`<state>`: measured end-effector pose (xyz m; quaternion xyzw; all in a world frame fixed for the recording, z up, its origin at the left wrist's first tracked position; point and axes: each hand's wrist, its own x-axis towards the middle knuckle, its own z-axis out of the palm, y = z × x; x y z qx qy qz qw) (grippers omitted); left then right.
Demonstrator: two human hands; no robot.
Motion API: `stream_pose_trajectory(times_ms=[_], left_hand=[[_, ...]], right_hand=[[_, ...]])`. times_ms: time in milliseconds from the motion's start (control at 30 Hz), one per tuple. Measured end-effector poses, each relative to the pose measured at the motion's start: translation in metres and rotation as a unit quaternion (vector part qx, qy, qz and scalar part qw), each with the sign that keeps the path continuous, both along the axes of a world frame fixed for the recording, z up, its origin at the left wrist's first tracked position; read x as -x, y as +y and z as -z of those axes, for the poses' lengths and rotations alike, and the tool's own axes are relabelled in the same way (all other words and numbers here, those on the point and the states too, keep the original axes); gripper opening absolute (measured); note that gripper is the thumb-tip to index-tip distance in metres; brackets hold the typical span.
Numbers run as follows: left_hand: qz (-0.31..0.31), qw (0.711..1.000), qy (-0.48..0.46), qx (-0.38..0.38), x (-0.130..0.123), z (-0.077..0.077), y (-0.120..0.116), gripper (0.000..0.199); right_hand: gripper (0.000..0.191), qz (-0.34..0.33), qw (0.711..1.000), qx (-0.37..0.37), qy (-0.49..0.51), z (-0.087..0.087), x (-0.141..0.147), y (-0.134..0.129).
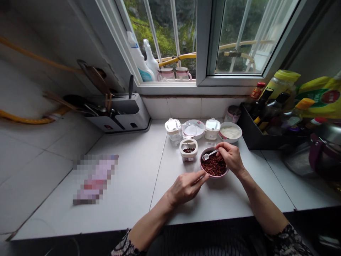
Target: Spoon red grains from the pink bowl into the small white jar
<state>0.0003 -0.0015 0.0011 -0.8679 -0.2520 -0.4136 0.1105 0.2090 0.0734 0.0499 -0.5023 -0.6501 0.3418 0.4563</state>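
White spoon at the bowl of red flakes

The bowl stands on the counter. Your right hand pinches the spoon; its fingers hide the handle's end, and scoop contact with the flakes is unclear. Your left hand sets its fingertips against the near-left rim; I cannot tell if they grip. Just left, a jar shows similar flakes; farther back, a floral bowl holds something white. Pixelation masks a pinkish thing far left

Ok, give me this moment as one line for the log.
left hand: at near edge of bowl | right hand: holding white spoon over bowl | bowl: dark red flakes | jar beside bowl: some flakes inside
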Motion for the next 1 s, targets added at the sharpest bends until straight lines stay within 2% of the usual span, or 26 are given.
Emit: stream_pose_trajectory(times_ms=[267,567,700,800,900,1000], left_hand=[[0.000,1.000,0.010,0.011,0.001,0.003,0.000,0.038],[0.006,1.000,-0.003,-0.001,-0.001,-0.002,0.000,0.030],[0.004,1.000,0.005,-0.001,-0.001,-0.001,0.001,0.032],[0.003,1.000,-0.001,-0.009,-0.002,-0.001,0.001,0.031],[0.000,1.000,-0.010,-0.014,-0.003,-0.002,0.001,0.030],[-0.002,1.000,-0.009,-0.013,-0.003,-0.002,0.001,0.029]], right_hand=[[0.017,0.011,0.994,0.066,0.091,-0.005,-0.003,0.003],[0.014,0.014,0.990,0.056,0.128,-0.009,0.002,0.010],[0.017,0.007,0.994,-0.027,0.101,-0.012,0.018,0.005],[0.017,-0.013,0.988,-0.154,-0.005,-0.011,0.031,-0.002],[0.021,-0.074,0.943,-0.298,-0.132,-0.008,0.036,-0.007],[0.027,-0.102,0.905,-0.369,-0.187,-0.009,0.032,-0.008]])
